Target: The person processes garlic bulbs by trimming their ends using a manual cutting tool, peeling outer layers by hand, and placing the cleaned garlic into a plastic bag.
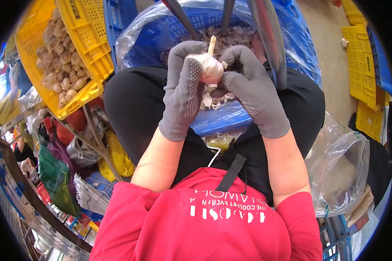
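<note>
Grey gloves with white grip dots cover both hands in the head view. My left hand is closed around a whitish garlic bulb, whose short cut stem points upward. At the bulb's right side, my right hand is closed in a pinch, its thumb and fingertips touching the bulb. A small pale bit of garlic skin shows at those fingertips. Beneath both hands, loose garlic peelings lie in a blue basket lined with clear plastic.
A yellow crate of garlic bulbs stands at upper left. Dark metal bars cross above the basket. Yellow crates stand at right, near a clear plastic bag. Colored sacks hang at left behind a metal frame.
</note>
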`<state>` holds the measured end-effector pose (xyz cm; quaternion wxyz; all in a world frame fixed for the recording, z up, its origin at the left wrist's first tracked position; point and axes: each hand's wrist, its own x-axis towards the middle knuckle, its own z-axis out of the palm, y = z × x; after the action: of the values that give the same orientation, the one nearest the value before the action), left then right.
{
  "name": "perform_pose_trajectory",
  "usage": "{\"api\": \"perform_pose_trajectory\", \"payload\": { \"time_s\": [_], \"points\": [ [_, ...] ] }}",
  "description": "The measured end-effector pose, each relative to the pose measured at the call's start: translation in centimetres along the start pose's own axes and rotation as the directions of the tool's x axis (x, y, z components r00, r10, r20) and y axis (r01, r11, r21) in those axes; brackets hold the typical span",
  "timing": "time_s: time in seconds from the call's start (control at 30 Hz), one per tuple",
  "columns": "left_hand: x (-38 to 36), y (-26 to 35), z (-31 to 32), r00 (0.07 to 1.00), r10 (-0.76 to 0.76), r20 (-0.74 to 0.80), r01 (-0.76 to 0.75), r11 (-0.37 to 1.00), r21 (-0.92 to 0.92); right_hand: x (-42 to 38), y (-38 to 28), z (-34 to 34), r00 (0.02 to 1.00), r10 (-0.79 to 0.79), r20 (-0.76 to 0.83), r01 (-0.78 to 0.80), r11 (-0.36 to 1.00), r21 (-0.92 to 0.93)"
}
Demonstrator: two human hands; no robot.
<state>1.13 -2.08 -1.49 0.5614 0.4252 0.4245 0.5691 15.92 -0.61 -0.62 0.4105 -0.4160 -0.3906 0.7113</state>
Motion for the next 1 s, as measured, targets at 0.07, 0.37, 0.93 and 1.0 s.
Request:
{"api": "perform_pose_trajectory", "payload": {
  "time_s": [0.07, 0.37, 0.93, 1.0],
  "points": [
    [0.0, -0.2, -0.3, 1.000, 0.015, 0.011, -0.015, 1.000, 0.016, -0.1, -0.6, 0.4, 1.000, -0.002, -0.006, 0.002, 1.000, -0.018],
    [-0.4, 0.8, 0.1, 0.983, -0.176, -0.049, 0.180, 0.980, 0.090, 0.0, -0.6, 0.1, 1.000, -0.017, -0.003, 0.017, 0.986, -0.165],
    [0.9, -1.8, -1.9, 0.915, 0.370, 0.161, -0.347, 0.516, 0.783, 0.4, 0.2, 0.6, 0.928, -0.345, -0.140, 0.233, 0.831, -0.505],
    [0.4, -1.3, -1.4, 0.931, 0.358, 0.066, -0.308, 0.680, 0.665, 0.1, 0.2, 1.2, 0.971, -0.209, -0.113, 0.154, 0.916, -0.372]
  ]
}}
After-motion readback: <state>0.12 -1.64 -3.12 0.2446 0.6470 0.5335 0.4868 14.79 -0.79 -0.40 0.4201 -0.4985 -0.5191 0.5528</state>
